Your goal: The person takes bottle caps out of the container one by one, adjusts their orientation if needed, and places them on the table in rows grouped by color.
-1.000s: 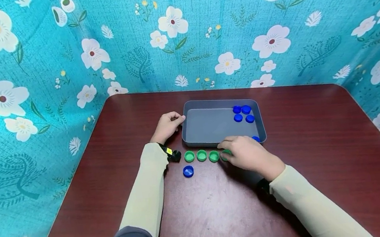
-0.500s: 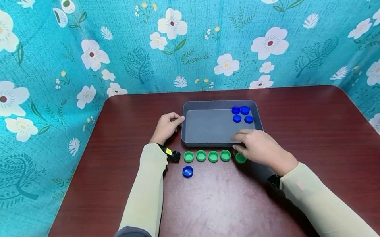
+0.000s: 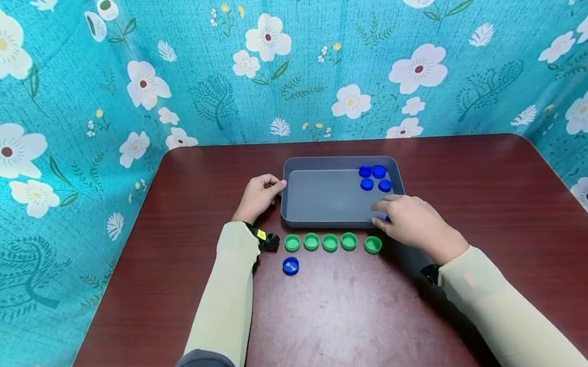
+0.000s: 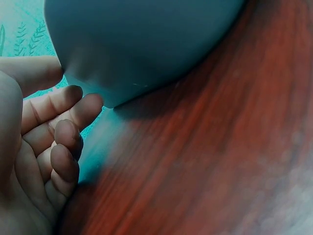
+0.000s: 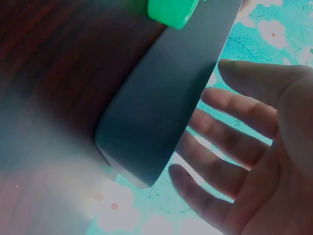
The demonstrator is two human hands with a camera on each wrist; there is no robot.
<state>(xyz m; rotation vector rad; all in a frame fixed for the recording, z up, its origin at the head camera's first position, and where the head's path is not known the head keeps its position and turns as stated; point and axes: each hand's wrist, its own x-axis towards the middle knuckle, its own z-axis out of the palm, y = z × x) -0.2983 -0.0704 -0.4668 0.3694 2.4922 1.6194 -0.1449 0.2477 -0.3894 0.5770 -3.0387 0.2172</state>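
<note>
My left hand (image 3: 258, 197) is at the left end of the grey tray (image 3: 327, 224), thumb on the rim and other fingers curled outside; the left wrist view shows the thumb tip meeting the tray's wall (image 4: 142, 44). Over the tray's near right corner is my right hand (image 3: 417, 226), its fingers reaching inside past the near wall (image 5: 151, 107), thumb tip right at the rim. A blue bottle cap (image 3: 388, 218) peeks out by those fingers, mostly hidden. In the right wrist view the fingers are spread, slightly bent.
Several green bottle caps (image 3: 330, 242) form a row, hollow side up, before the tray. One blue cap (image 3: 290, 266) lies nearer me. More blue caps (image 3: 367, 184) sit in the tray's far right part. A flowered curtain (image 3: 270, 87) hangs behind the brown table (image 3: 496, 194).
My right hand let go of a green cap at the row's right end, then moved right and over the tray's near right corner. The left hand stays put.
</note>
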